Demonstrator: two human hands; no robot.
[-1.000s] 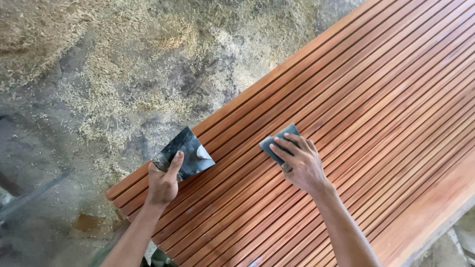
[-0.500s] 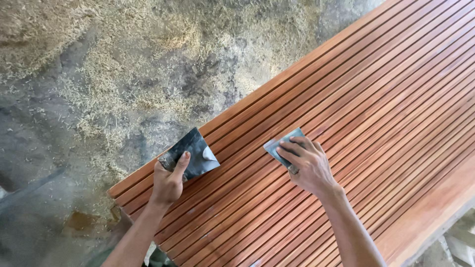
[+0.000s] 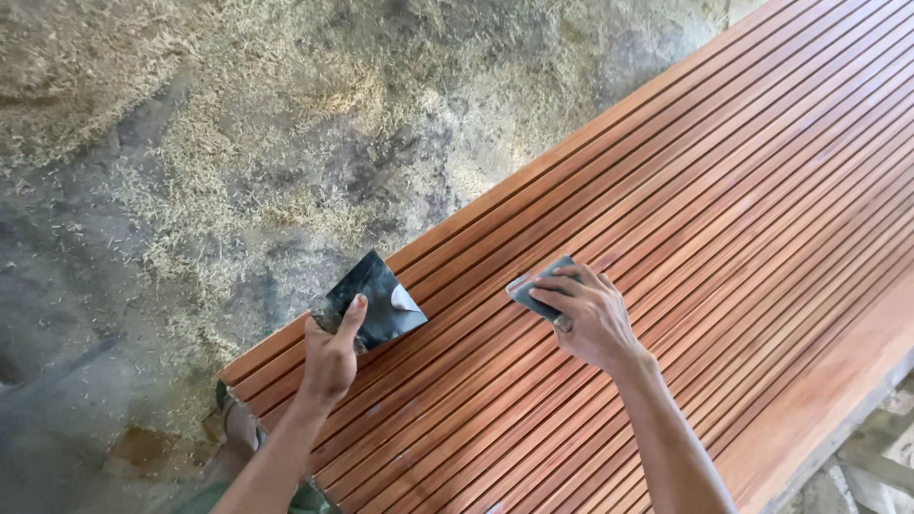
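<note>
My left hand [image 3: 331, 357] grips a dark, flat square plate [image 3: 371, 301], thumb laid on top, holding it against the near end of the slatted reddish wooden panel [image 3: 724, 219]. My right hand [image 3: 583, 314] presses a smaller grey pad [image 3: 533, 288], probably folded sandpaper, flat onto the slats, fingers spread over it. Beyond the panel's edge, wood shavings [image 3: 238, 124] cover the floor.

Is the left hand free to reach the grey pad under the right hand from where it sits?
Probably not: the left hand already grips a dark sheet, and the right hand presses down over most of the grey pad. The slatted panel between them lies bare.
</note>
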